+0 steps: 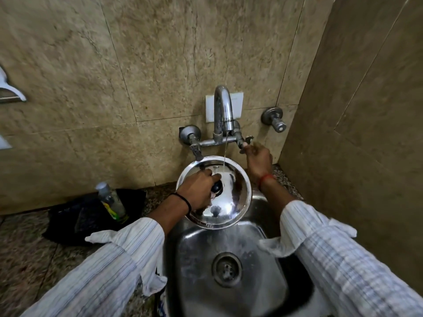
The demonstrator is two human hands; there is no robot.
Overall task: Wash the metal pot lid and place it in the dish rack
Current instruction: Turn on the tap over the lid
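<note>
The shiny round metal pot lid (233, 197) is held over the back of the steel sink (199, 252), tilted with its top toward me. My left hand (196, 188) grips the lid by its black knob (217, 186). A thin stream of water (225, 154) falls from the curved tap spout (223, 108) onto the lid's upper part. My right hand (257, 160) is closed on the right tap handle (246, 141) at the wall. No dish rack is in view.
A clear plastic bottle (112, 202) stands on a dark cloth (75, 218) on the speckled counter left of the sink. A second valve (274, 118) juts from the wall at right. A stone side wall (354, 133) closes in the right. The sink drain (226, 268) lies below.
</note>
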